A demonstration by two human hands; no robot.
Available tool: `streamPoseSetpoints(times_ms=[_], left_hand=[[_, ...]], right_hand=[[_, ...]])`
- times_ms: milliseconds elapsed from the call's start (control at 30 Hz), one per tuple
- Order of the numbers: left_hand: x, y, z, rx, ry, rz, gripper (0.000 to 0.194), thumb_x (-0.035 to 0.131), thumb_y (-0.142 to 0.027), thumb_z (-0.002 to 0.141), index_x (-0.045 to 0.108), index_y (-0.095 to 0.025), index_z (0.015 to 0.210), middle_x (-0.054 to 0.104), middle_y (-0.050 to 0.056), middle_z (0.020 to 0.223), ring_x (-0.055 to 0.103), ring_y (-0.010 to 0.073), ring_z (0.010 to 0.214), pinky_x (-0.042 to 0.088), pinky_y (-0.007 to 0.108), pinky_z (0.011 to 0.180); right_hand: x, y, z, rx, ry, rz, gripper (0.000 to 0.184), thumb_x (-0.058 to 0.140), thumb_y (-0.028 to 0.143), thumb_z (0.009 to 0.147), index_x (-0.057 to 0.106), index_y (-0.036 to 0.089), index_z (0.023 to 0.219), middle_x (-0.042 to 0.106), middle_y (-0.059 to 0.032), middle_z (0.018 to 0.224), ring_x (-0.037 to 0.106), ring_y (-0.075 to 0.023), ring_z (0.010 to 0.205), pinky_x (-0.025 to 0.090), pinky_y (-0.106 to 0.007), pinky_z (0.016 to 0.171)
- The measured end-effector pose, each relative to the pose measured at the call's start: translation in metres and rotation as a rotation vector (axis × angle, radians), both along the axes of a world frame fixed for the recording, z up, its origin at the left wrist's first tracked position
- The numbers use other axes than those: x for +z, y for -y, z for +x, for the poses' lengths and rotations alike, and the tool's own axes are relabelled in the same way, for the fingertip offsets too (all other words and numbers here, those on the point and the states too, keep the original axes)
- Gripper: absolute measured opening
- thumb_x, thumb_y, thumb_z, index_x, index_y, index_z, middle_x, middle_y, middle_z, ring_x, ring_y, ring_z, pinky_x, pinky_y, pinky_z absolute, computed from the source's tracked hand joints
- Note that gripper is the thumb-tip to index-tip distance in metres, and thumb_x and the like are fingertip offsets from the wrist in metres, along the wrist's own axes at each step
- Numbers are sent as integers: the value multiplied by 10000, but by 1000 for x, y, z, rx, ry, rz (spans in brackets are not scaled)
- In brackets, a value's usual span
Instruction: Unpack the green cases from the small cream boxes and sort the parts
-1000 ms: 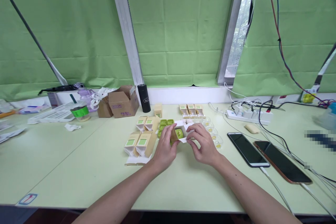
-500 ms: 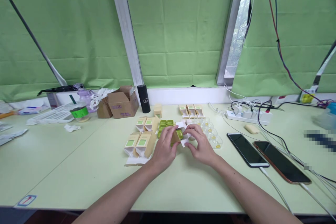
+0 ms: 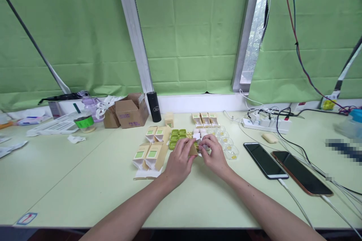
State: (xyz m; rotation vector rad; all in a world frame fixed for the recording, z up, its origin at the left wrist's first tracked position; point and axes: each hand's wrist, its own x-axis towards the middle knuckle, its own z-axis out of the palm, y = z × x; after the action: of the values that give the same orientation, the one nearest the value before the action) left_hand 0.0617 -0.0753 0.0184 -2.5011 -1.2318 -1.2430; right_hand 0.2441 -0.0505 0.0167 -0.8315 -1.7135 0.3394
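My left hand (image 3: 178,161) is closed around a small brown cardboard box (image 3: 193,151) whose white-lined end faces right. At that end, the fingertips of my right hand (image 3: 215,155) are pinched together; what lies between them is too small to make out. Just behind the hands sit several green square containers (image 3: 174,138) and some small yellow pieces (image 3: 189,134). Beyond the right hand, clear plastic cups (image 3: 231,152) with yellow contents stand in rows. On the left lie several open cartons (image 3: 152,153) with green labels.
More small cartons (image 3: 205,119) stand in a row at the back, and a single one (image 3: 169,119) is beside a black bottle (image 3: 154,106). A brown cardboard box (image 3: 131,111) is at the back left. Two phones (image 3: 265,160) with cables and a power strip (image 3: 266,123) occupy the right.
The box in my left hand has turned, so the green inside shows less. The right hand's fingers have drawn together at the box's opening.
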Motion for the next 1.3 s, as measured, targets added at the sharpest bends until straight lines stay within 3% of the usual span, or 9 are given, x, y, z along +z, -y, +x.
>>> streamPoseSetpoints(times_ms=[333,467,600,867,1133,1300], left_hand=[[1,-2,-2,21,13,-2,616,614,-187,947,398,-276,1517,549,134,1341,557,310,1272,541,494,1040],[1,-4,-4,45,8,5,610,611,-203,955,394,-278,1521,550,130,1342,555,308,1277,540,490,1039],[2,-4,-5,54,18,-1,609,609,-213,958,392,-280,1523,546,132,1351,550,312,1290,536,491,1041],[3,-5,-7,90,91,-64,599,605,-211,956,406,-291,1515,535,130,1376,542,312,1299,505,502,1067],[5,-8,-10,119,268,-143,587,607,-255,964,415,-333,1513,503,94,1443,485,286,1374,425,494,1157],[6,-11,-10,118,423,-182,578,618,-286,963,429,-331,1507,494,100,1473,480,294,1389,459,494,1126]], right_hand=[[7,2,3,38,-114,-36,173,574,309,982,602,224,835,668,-74,961,606,-220,851,496,-362,757],[7,3,4,75,-226,-163,220,561,412,999,606,228,887,707,-86,1048,658,-233,940,532,-372,828],[4,1,6,99,-372,-300,310,561,549,980,590,244,934,731,-93,1088,682,-242,919,556,-357,759],[8,-7,9,81,-588,-373,387,636,629,901,556,253,862,745,-80,993,679,-252,892,552,-367,760],[12,-6,15,35,-626,-326,379,641,614,900,555,247,853,725,-68,968,658,-235,867,535,-362,779],[12,-5,15,5,-510,-315,357,591,589,933,563,242,856,718,-66,918,649,-229,832,525,-347,750]])
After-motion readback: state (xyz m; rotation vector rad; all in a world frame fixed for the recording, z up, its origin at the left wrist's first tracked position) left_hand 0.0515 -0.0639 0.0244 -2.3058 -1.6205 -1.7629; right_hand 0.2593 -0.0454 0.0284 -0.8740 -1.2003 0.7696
